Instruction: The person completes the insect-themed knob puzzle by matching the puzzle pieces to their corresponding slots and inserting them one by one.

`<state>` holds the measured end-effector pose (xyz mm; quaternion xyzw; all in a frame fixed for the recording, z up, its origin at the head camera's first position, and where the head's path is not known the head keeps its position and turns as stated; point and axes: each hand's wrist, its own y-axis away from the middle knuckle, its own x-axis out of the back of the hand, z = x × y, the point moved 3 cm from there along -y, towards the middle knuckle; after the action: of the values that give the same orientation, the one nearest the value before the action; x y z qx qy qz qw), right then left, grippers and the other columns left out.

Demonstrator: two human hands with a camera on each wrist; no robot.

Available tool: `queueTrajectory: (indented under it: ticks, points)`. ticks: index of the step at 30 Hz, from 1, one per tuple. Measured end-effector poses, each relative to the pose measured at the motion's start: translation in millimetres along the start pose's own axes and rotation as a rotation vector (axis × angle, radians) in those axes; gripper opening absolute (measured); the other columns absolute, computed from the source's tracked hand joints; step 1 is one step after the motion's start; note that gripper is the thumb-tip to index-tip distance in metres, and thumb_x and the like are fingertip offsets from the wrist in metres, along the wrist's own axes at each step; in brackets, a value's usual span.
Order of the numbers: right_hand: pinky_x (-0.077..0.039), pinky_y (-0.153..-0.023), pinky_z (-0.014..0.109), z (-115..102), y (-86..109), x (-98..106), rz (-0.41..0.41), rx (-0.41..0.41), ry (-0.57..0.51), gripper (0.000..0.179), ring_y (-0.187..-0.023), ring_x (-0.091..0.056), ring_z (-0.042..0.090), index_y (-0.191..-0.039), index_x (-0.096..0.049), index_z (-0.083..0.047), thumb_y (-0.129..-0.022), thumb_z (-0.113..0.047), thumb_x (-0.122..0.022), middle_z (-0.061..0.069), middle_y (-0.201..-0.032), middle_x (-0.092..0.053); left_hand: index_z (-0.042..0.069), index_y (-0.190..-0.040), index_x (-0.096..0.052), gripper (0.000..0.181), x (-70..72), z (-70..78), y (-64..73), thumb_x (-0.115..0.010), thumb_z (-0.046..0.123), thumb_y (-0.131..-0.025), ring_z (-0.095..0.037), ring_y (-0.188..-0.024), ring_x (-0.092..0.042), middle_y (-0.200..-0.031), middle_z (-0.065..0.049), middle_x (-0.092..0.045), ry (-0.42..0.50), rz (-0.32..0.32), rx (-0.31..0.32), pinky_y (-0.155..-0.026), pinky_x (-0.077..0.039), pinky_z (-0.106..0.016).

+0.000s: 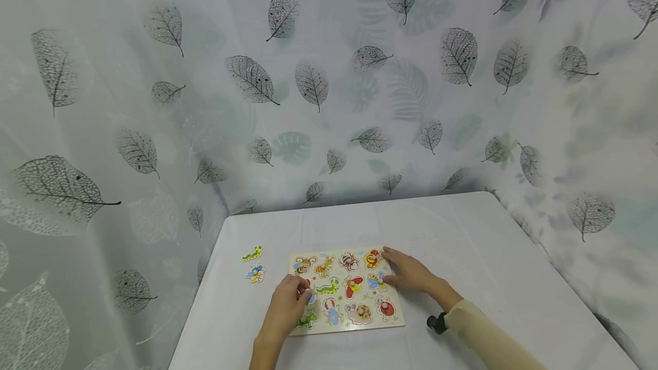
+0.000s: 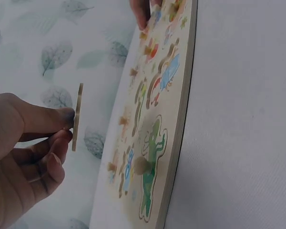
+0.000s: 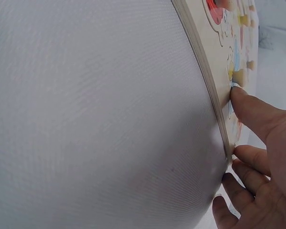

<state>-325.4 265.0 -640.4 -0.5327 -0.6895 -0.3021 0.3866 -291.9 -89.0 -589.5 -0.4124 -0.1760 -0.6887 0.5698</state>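
A wooden peg puzzle board (image 1: 367,327) with bug pictures lies on the table; several knobbed pieces sit in it. Over its left side my left hand (image 1: 284,304) pinches a thin wooden puzzle piece (image 2: 78,117) between thumb and fingers. The left wrist view has that piece edge-on, raised clear of the board, its picture hidden. At the left front corner is a green grasshopper piece (image 2: 152,167) with a round knob. My right hand (image 1: 413,274) rests at the board's right edge, fingers fairly straight, thumb (image 3: 250,107) touching the top by a blue-winged bug.
Left of the board, a green caterpillar piece (image 1: 252,253) and a blue-winged insect piece (image 1: 255,273) lie loose on the white table (image 1: 452,227). A leaf-patterned curtain (image 1: 334,73) hangs behind the table and at its sides.
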Motion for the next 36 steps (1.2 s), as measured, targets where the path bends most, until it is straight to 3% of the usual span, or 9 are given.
queueTrajectory:
  ticks: [11, 20, 29, 36]
  points:
    - [-0.035, -0.119, 0.061, 0.3, 0.7, 0.0, 0.000, 0.010, -0.001, 0.076, -0.150, -0.038, 0.040, -0.153, -0.049, -0.002, -0.092, -0.035, -0.081, 0.015, -0.165, -0.039, 0.015, -0.096, -0.069, 0.010, -19.8, 18.1, 6.2, -0.078, 0.013, -0.094, -0.003, -0.076, -0.051, -0.090, 0.009, -0.056, 0.020, -0.061, -0.033, -0.065, -0.050, -0.020]
    - [-0.037, -0.118, 0.061, 0.4, 1.7, 0.6, 0.003, 0.019, 0.004, 0.075, -0.149, -0.039, 0.041, -0.153, -0.049, -0.002, -0.093, -0.034, -0.081, 0.017, -0.165, -0.039, 0.017, -0.095, -0.067, 0.011, -36.9, 24.5, 12.7, -0.078, 0.014, -0.094, -0.002, -0.078, -0.051, -0.090, 0.010, -0.055, 0.017, -0.119, -0.027, -0.067, -0.050, -0.021]
    - [-0.036, -0.119, 0.059, 0.7, 0.6, 2.3, 0.007, 0.015, 0.005, 0.076, -0.150, -0.038, 0.040, -0.153, -0.049, -0.003, -0.093, -0.035, -0.081, 0.015, -0.165, -0.038, 0.017, -0.092, -0.068, 0.013, -49.0, 26.4, 18.5, -0.080, 0.012, -0.092, -0.001, -0.080, -0.053, -0.089, 0.011, -0.056, 0.038, -0.137, -0.020, -0.068, -0.051, -0.021]
    - [-0.035, -0.119, 0.060, -2.1, 2.4, 2.9, -0.005, 0.009, -0.009, 0.076, -0.150, -0.038, 0.041, -0.153, -0.050, -0.002, -0.092, -0.034, -0.082, 0.016, -0.165, -0.039, 0.014, -0.091, -0.068, 0.014, -55.0, 26.0, 20.4, -0.081, 0.010, -0.090, -0.001, -0.078, -0.052, -0.088, 0.010, -0.055, -0.009, -0.126, -0.040, -0.068, -0.052, -0.023]
